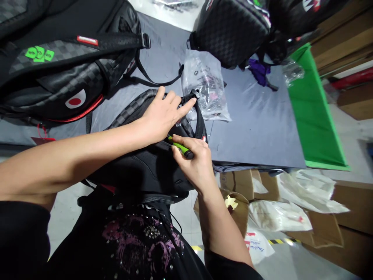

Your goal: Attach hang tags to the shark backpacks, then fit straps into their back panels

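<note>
A black checkered backpack (145,167) lies at the near edge of the grey table (256,128), partly over my lap. My left hand (163,114) rests on its top, fingers spread, the fingertips touching the carry strap (199,112). My right hand (195,163) grips a small tool with a green and black handle (181,147), its tip pointed at the bag under my left palm. The tool's tip is hidden.
Another black backpack (58,66) with a green logo lies at the left, a third (233,27) at the back. A clear plastic bag (205,83) sits beyond my hands. Green sheet (311,116) at right; cardboard boxes and plastic bags (279,210) on the floor.
</note>
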`<action>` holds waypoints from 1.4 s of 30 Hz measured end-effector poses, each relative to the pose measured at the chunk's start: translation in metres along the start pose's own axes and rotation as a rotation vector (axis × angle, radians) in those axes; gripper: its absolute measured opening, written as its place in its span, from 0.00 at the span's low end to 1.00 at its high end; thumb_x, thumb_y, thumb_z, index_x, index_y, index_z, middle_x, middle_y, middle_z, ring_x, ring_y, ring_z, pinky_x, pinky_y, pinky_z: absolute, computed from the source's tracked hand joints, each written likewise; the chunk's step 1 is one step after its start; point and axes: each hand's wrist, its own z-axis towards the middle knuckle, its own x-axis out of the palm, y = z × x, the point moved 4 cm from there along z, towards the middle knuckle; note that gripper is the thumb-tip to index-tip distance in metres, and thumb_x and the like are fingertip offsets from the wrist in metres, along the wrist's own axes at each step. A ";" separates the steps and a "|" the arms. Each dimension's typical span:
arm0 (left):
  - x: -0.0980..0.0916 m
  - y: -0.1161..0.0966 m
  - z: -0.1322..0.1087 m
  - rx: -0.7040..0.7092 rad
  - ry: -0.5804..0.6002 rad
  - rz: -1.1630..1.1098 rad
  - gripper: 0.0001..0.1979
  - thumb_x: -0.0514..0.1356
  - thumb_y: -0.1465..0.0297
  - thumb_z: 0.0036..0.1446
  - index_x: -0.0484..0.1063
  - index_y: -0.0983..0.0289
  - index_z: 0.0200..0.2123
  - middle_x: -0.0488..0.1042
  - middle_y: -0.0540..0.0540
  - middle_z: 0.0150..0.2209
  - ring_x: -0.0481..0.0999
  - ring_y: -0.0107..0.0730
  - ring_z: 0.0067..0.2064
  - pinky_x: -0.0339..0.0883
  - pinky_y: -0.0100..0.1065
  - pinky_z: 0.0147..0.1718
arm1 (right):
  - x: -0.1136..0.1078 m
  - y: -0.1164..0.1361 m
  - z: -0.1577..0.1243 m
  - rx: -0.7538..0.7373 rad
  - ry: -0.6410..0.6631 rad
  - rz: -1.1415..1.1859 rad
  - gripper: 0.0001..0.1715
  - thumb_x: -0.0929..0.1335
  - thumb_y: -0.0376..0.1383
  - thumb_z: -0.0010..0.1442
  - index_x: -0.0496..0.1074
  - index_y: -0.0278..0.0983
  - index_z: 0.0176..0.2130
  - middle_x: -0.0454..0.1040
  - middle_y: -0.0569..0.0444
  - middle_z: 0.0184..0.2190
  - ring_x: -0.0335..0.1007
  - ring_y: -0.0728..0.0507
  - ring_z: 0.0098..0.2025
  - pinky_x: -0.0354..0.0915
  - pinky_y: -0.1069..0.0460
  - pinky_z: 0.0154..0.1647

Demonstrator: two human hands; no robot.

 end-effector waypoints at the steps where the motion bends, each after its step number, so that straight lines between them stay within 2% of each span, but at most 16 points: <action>1: 0.000 0.000 0.000 -0.002 0.004 0.000 0.43 0.59 0.66 0.57 0.41 0.65 0.70 0.64 0.63 0.57 0.57 0.57 0.61 0.40 0.56 0.62 | 0.001 0.000 0.000 0.001 -0.001 0.018 0.12 0.68 0.33 0.59 0.78 0.40 0.43 0.81 0.51 0.44 0.77 0.40 0.46 0.66 0.41 0.53; 8: 0.003 -0.002 0.001 -0.013 0.035 -0.014 0.47 0.60 0.61 0.56 0.35 0.62 0.71 0.61 0.64 0.60 0.54 0.61 0.63 0.38 0.58 0.62 | 0.002 -0.002 -0.002 0.001 -0.045 0.054 0.12 0.68 0.33 0.59 0.78 0.39 0.43 0.81 0.51 0.43 0.78 0.40 0.45 0.67 0.41 0.52; 11: -0.004 0.000 -0.001 -0.001 0.067 -0.005 0.49 0.62 0.61 0.55 0.34 0.60 0.71 0.59 0.63 0.62 0.53 0.61 0.64 0.40 0.57 0.62 | -0.001 -0.003 -0.004 0.021 -0.052 0.056 0.11 0.69 0.33 0.58 0.78 0.39 0.42 0.82 0.52 0.42 0.78 0.40 0.44 0.68 0.42 0.51; 14: -0.020 0.012 -0.010 -0.030 0.118 0.029 0.51 0.65 0.60 0.53 0.34 0.57 0.71 0.53 0.63 0.65 0.50 0.64 0.65 0.42 0.58 0.62 | 0.000 0.001 -0.007 -0.001 -0.074 0.115 0.11 0.69 0.34 0.60 0.78 0.40 0.43 0.81 0.52 0.43 0.78 0.41 0.45 0.67 0.43 0.52; 16: -0.030 0.024 -0.021 -0.089 0.159 0.035 0.55 0.66 0.58 0.51 0.31 0.55 0.71 0.48 0.63 0.68 0.49 0.66 0.66 0.47 0.58 0.60 | 0.004 0.006 -0.008 -0.029 -0.095 0.202 0.11 0.69 0.35 0.60 0.78 0.41 0.44 0.81 0.52 0.45 0.77 0.41 0.47 0.68 0.43 0.53; 19: -0.037 0.033 -0.038 -0.154 0.228 0.020 0.63 0.69 0.57 0.48 0.23 0.53 0.70 0.38 0.64 0.71 0.52 0.64 0.64 0.60 0.52 0.55 | 0.017 0.013 -0.009 -0.061 -0.124 0.338 0.12 0.69 0.35 0.61 0.78 0.41 0.45 0.80 0.52 0.47 0.77 0.42 0.47 0.68 0.44 0.53; 22: -0.036 0.029 -0.048 -0.202 0.265 0.059 0.67 0.72 0.59 0.45 0.20 0.52 0.69 0.28 0.64 0.72 0.53 0.63 0.64 0.66 0.49 0.51 | 0.031 0.017 -0.010 -0.078 -0.140 0.441 0.13 0.69 0.35 0.61 0.77 0.41 0.46 0.79 0.51 0.48 0.77 0.42 0.47 0.69 0.45 0.51; 24: -0.033 0.026 -0.050 -0.258 0.296 0.105 0.67 0.72 0.61 0.45 0.21 0.51 0.69 0.25 0.64 0.72 0.53 0.64 0.63 0.68 0.50 0.50 | 0.039 0.016 -0.010 -0.071 -0.144 0.479 0.13 0.69 0.35 0.61 0.78 0.40 0.46 0.79 0.52 0.48 0.77 0.42 0.48 0.69 0.46 0.51; 27: -0.026 0.025 -0.049 -0.301 0.326 0.159 0.65 0.71 0.64 0.46 0.23 0.52 0.70 0.27 0.66 0.72 0.54 0.64 0.63 0.70 0.50 0.48 | 0.047 0.011 -0.008 -0.031 -0.126 0.520 0.13 0.69 0.35 0.60 0.78 0.40 0.46 0.80 0.52 0.47 0.77 0.42 0.46 0.70 0.46 0.51; 32: -0.020 0.035 -0.049 -0.183 0.280 0.160 0.56 0.64 0.70 0.52 0.26 0.56 0.71 0.40 0.67 0.70 0.59 0.57 0.61 0.67 0.45 0.52 | 0.050 0.006 -0.005 0.025 -0.081 0.565 0.15 0.69 0.37 0.60 0.78 0.39 0.47 0.80 0.50 0.46 0.78 0.41 0.44 0.71 0.44 0.49; 35: -0.022 0.041 -0.049 -0.170 0.318 0.127 0.55 0.63 0.72 0.51 0.27 0.57 0.71 0.40 0.67 0.70 0.61 0.56 0.61 0.65 0.45 0.54 | 0.048 0.007 -0.005 0.022 -0.040 0.560 0.15 0.69 0.37 0.60 0.77 0.39 0.47 0.80 0.51 0.45 0.78 0.41 0.41 0.71 0.45 0.48; 39: -0.027 0.043 -0.050 -0.190 0.415 0.079 0.56 0.61 0.75 0.50 0.24 0.54 0.70 0.35 0.65 0.72 0.59 0.56 0.63 0.65 0.44 0.54 | 0.041 0.012 -0.007 -0.019 -0.045 0.516 0.13 0.69 0.36 0.61 0.77 0.40 0.46 0.80 0.51 0.47 0.77 0.41 0.47 0.70 0.45 0.51; 42: -0.031 0.041 -0.069 -0.215 0.415 0.080 0.55 0.59 0.77 0.50 0.24 0.53 0.70 0.37 0.65 0.71 0.61 0.54 0.62 0.67 0.43 0.52 | 0.039 0.022 -0.010 -0.064 -0.016 0.474 0.12 0.69 0.35 0.61 0.77 0.41 0.45 0.81 0.53 0.44 0.78 0.42 0.43 0.70 0.47 0.49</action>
